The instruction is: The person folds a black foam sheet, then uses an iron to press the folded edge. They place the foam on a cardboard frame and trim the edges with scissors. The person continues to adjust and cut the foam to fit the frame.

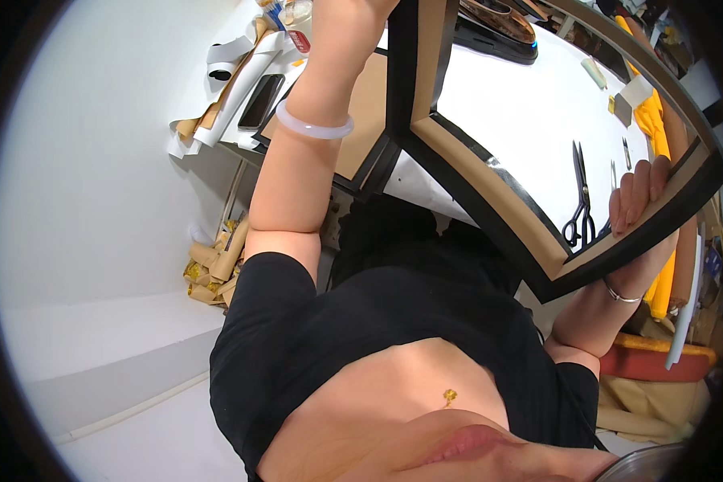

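Observation:
A large rectangular frame (490, 183), black along its edges with tan board strips inside, is raised at a tilt above the table. My right hand (639, 193) is closed round its lower right side, fingers curled over the tan strip. At the upper edge of the view, my left hand (353, 10) is at the frame's left side; its fingers are cut off or hidden, so its grip does not show. Through the frame's opening, black-handled scissors (580, 197) lie on the white table (506, 104).
A tan panel with black edges (369, 104) lies under my left forearm. Left of it are a dark phone (261, 102) and rolled sheets (237, 84). A black device (498, 36) stands at the back. Yellow material (655, 128) and rolls are at the right.

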Tool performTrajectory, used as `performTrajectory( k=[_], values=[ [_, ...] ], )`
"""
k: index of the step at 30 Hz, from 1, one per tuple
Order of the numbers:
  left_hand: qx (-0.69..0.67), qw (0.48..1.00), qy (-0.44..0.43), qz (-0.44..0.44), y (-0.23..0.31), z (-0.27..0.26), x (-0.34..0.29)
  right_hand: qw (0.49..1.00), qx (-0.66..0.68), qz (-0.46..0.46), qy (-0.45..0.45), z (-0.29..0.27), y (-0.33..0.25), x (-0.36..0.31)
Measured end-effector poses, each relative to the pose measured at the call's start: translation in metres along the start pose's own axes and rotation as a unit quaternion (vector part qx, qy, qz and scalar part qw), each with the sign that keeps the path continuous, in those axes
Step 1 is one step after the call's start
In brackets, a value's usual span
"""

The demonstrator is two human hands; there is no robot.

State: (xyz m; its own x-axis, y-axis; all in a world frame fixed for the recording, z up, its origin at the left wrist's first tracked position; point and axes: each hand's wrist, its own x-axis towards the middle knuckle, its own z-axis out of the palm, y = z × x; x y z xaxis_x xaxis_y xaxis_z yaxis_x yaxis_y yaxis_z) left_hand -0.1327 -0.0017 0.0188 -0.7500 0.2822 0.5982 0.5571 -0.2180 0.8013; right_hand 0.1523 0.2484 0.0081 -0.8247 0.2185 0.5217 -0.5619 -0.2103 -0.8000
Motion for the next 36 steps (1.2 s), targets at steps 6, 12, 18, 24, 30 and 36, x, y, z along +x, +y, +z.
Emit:
performTrajectory(
  k=[6, 12, 18, 24, 30, 36],
  values=[
    [-0.035, 0.999, -0.015, -0.017, -0.007, 0.001, 0.002, 1.0, 0.008, 0.01, 0.01, 0.001, 0.003, -0.003],
    [0.005, 0.997, -0.025, -0.077, 0.004, 0.01, -0.019, 1.0, 0.009, 0.012, -0.009, -0.01, 0.003, 0.0],
    [0.038, 0.999, -0.029, -0.015, -0.01, 0.012, -0.019, 0.999, 0.025, 0.012, 0.021, -0.006, 0.008, -0.005],
    [-0.026, 0.997, -0.077, 0.011, -0.023, 0.017, -0.026, 0.999, 0.034, 0.012, 0.007, -0.018, 0.007, -0.01],
    [-0.002, 1.0, -0.025, 0.004, -0.023, 0.029, -0.031, 0.998, 0.045, -0.003, 0.042, -0.015, 0.014, -0.012],
    [-0.012, 0.996, -0.074, 0.053, -0.021, 0.031, -0.033, 0.998, 0.065, 0.006, 0.003, -0.03, 0.01, -0.012]
  ],
)
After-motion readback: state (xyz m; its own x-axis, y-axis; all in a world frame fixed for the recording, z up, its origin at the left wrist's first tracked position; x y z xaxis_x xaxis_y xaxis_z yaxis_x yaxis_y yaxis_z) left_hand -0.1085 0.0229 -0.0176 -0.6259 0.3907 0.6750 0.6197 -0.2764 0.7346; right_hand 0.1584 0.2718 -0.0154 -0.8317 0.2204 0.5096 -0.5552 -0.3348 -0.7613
